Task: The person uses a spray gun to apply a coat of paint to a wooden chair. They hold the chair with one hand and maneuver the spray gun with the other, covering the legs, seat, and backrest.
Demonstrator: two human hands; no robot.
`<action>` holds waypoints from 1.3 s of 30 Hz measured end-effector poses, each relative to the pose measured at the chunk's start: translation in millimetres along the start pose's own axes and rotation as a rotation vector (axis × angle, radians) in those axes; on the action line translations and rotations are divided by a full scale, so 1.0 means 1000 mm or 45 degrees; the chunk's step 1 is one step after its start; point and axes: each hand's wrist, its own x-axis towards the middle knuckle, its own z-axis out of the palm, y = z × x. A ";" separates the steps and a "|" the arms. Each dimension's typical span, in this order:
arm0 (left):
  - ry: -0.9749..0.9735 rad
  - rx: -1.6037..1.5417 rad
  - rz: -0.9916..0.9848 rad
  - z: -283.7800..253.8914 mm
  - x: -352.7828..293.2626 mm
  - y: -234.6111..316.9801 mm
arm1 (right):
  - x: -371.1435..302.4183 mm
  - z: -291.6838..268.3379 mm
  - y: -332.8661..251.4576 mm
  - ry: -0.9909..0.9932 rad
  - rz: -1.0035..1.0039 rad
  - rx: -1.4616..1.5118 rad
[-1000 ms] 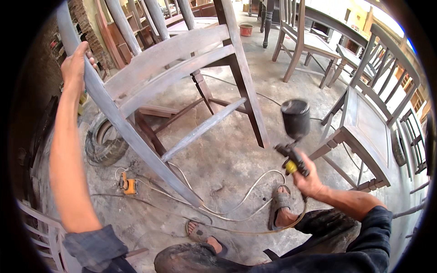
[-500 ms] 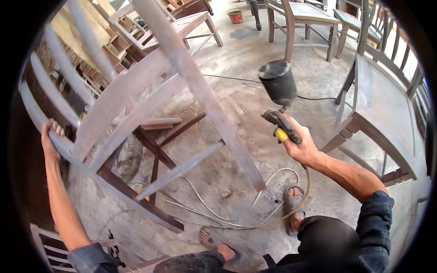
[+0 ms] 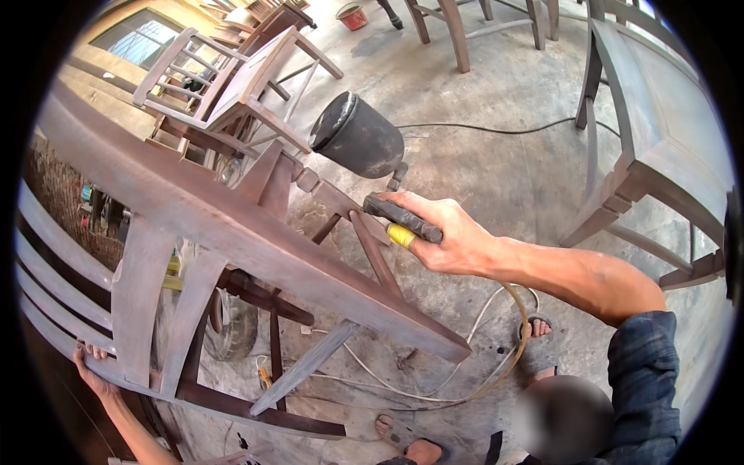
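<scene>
A wooden chair [image 3: 256, 248] with a streaky grey-brown finish is held tilted on my left, its slatted back toward the left rim. My left hand [image 3: 94, 366] is closed around the outer post of that back, low on the left. In my right hand [image 3: 457, 236] is a spray gun [image 3: 407, 218], its dark cup [image 3: 358, 138] pointing up and away. Something yellow [image 3: 400, 235] wraps a finger or the grip there. The gun is just beyond the chair's near post, close to a leg; from here I cannot tell whether spray comes out.
A pale hose [image 3: 508, 356] loops across the concrete floor [image 3: 496, 170] by my sandalled feet [image 3: 539, 341]. Another chair [image 3: 659, 155] stands close on the right. More chairs are at the back, including a slatted one [image 3: 232, 101]. A red bucket [image 3: 352, 17] sits far off.
My right hand has swung left with the spray gun, toward the chair. The held chair has turned, its near post now lying flatter across the view. My left hand appears lower, still gripping.
</scene>
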 end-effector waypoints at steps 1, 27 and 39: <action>0.003 0.006 0.002 0.003 -0.001 0.001 | -0.002 0.001 0.008 -0.005 0.001 0.001; 0.137 0.119 -0.102 -0.003 -0.011 0.013 | -0.018 -0.009 0.029 -0.176 0.337 0.046; 0.120 0.119 -0.116 -0.009 -0.011 0.014 | 0.027 0.015 0.027 0.032 -0.052 0.102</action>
